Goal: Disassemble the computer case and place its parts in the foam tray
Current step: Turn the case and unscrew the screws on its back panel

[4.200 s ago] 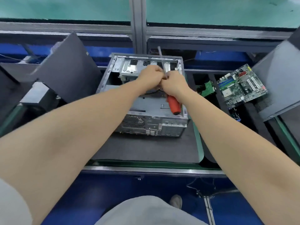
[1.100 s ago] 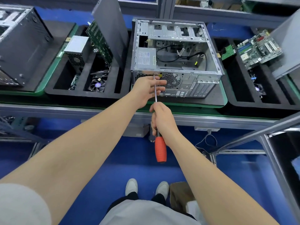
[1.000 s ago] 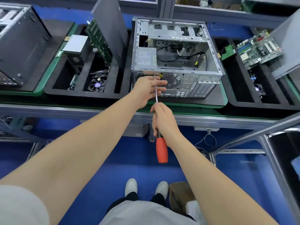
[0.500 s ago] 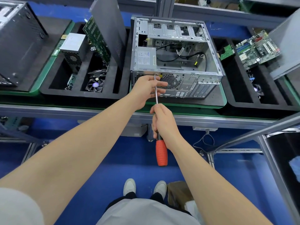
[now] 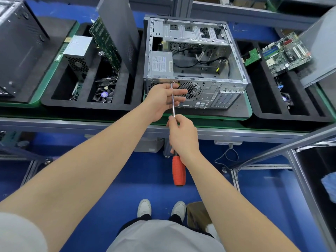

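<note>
An open silver computer case (image 5: 196, 57) lies on its side on a dark mat, its rear panel facing me, with a power supply (image 5: 161, 63) and loose cables inside. My right hand (image 5: 182, 135) grips a long screwdriver (image 5: 179, 170) with an orange handle. The shaft runs up to the rear panel's top left edge. My left hand (image 5: 163, 99) rests against the rear panel, fingers curled loosely around the shaft near its tip. A black foam tray (image 5: 91, 104) to the left holds a power supply, a fan, a green board and a side panel.
A second foam tray (image 5: 291, 115) on the right carries a motherboard (image 5: 283, 51) and a small green card. A closed black case (image 5: 20, 42) stands at the far left. A grey panel leans at the right edge. The bench's metal rail (image 5: 72, 124) runs in front of me.
4.2 s ago both hands worked deep inside the case. Since then they have come to the rear panel. Over the last second they stay put on the screwdriver; the view shifts slightly.
</note>
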